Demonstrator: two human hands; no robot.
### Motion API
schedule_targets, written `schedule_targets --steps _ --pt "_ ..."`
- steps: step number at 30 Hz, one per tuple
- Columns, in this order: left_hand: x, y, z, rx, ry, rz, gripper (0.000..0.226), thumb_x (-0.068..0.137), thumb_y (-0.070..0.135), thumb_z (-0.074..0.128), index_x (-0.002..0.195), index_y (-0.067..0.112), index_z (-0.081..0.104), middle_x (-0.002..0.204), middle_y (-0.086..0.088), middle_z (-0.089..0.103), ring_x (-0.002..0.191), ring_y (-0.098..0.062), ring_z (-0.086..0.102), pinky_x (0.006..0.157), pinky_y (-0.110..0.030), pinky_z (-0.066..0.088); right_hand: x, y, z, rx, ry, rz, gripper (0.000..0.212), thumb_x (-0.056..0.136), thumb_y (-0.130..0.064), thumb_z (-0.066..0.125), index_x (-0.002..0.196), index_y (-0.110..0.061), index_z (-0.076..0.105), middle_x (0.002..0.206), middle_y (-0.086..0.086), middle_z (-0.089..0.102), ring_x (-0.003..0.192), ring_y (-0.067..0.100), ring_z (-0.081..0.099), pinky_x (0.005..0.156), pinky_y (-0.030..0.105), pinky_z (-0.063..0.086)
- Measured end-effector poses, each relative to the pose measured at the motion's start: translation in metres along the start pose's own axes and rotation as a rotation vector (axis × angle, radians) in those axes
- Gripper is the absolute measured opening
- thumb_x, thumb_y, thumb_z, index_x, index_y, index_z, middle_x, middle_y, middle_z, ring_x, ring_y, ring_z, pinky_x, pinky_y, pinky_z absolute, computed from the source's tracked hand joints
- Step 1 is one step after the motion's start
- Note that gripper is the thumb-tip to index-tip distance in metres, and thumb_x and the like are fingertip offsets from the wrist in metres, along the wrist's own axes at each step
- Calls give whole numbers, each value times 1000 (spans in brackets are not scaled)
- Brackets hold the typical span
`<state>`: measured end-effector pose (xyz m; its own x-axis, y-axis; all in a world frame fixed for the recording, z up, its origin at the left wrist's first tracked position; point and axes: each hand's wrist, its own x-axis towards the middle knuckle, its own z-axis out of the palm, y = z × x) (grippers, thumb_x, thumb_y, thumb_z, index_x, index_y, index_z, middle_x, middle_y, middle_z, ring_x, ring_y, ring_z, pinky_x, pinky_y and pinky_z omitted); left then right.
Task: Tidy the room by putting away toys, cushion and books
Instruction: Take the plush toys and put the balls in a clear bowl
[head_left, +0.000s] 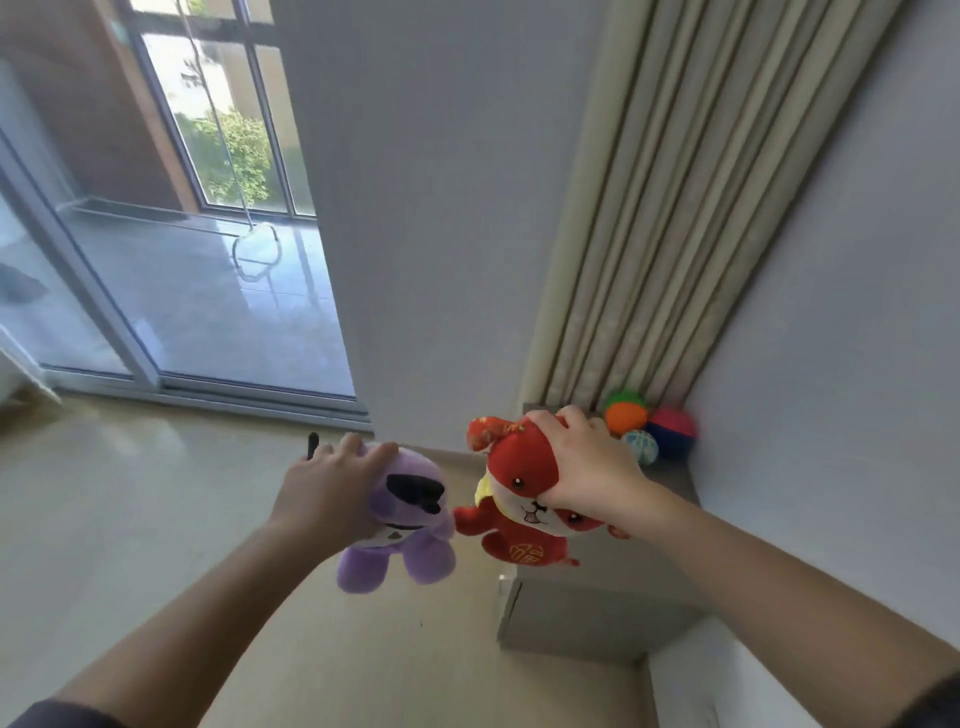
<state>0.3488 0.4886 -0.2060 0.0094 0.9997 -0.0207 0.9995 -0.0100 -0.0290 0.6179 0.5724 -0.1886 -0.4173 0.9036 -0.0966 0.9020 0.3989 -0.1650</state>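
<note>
My left hand (332, 488) grips a purple plush toy (410, 540) by its head, and the toy hangs in the air over the floor. My right hand (587, 467) grips a red plush toy (514, 519) by the top of its head, just above the near edge of a grey cabinet (582, 618). The two toys hang side by side, almost touching. On the cabinet's far corner lie three soft balls: an orange and green one (626, 413), a red and blue one (672, 428) and a pale blue one (641, 446).
Beige curtains (675, 208) hang behind the cabinet in the corner, between grey walls. A sliding glass door (171, 291) at the left opens onto a balcony. The tan floor (130, 519) spreads below my arms.
</note>
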Motion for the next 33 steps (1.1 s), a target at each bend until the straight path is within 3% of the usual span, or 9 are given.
schedule_targets --steps 8,15,20,33 --pt "-115 -177 -23 7 83 -177 64 72 51 63 127 38 34 111 2 51 94 -22 55 67 -29 38 2 -201 19 -9 -1 -154 86 68 -49 76 137 -44 24 129 -2 39 114 26 45 81 40 50" --pt "-179 -286 -23 -4 122 -313 69 73 53 63 131 39 30 116 2 50 95 -22 55 67 -29 39 20 -322 30 -52 -16 -243 88 67 -48 76 136 -47 22 132 -3 39 115 25 43 79 40 52" --pt "-196 -355 -13 -28 107 -419 64 73 48 62 128 40 30 113 1 47 95 -23 53 67 -31 40 51 -402 41 -74 -57 -328 88 66 -45 77 137 -47 24 131 -2 41 114 25 43 81 39 51" --pt "-226 -634 5 -41 10 -625 60 76 37 60 128 39 30 113 1 44 101 -22 52 66 -29 37 198 -678 94 -147 -161 -506 90 65 -51 75 136 -50 20 128 -5 40 116 22 44 78 39 54"
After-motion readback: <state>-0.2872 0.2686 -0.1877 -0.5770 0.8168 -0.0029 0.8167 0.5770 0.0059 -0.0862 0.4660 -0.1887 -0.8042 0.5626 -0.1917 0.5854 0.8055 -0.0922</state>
